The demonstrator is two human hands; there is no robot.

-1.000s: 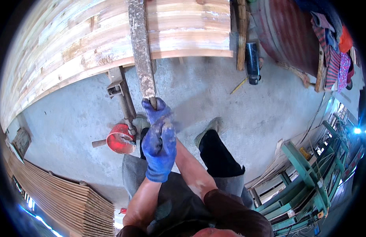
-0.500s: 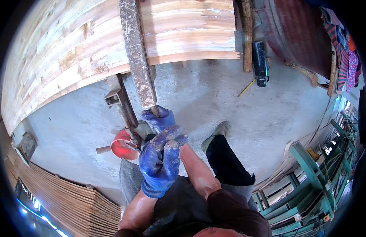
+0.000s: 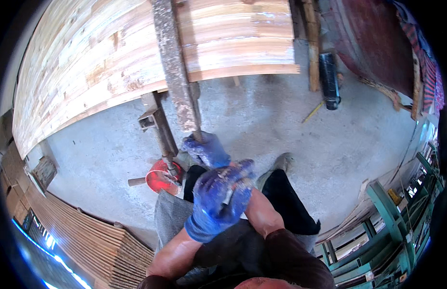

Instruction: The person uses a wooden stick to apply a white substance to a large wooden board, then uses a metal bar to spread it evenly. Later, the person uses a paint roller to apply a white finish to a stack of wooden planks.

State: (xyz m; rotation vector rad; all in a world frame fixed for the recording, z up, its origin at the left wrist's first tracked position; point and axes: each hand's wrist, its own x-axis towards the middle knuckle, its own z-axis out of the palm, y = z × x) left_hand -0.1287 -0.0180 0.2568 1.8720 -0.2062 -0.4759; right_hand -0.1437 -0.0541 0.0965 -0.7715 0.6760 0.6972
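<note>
A wide panel of joined wood strips (image 3: 112, 53) spans the upper left. Across it lies a long, worn metal bar clamp (image 3: 173, 62), whose threaded end points toward me. My right hand (image 3: 207, 150), in a stained blue glove, is closed round the clamp screw (image 3: 198, 135). Nearer to me is my left hand (image 3: 221, 202), gloved in blue too, its fingers curled just below the right hand and in front of the right wrist. Something small and pale shows between those fingers, too little to name. A second clamp (image 3: 158, 127) with a bare screw sticks out under the panel edge.
A red bucket (image 3: 161, 178) with a handle poking out stands by my left foot. Stacked wood strips (image 3: 83, 236) lie lower left. Green metal framing (image 3: 394, 221) stands at right. A black roll (image 3: 329, 82) and a yellow stick (image 3: 313, 111) lie on the concrete floor.
My left hand has shifted right and turned, its fingers more curled. The right hand stays at the clamp screw. The whole view has shifted slightly, so the scene sits further right.
</note>
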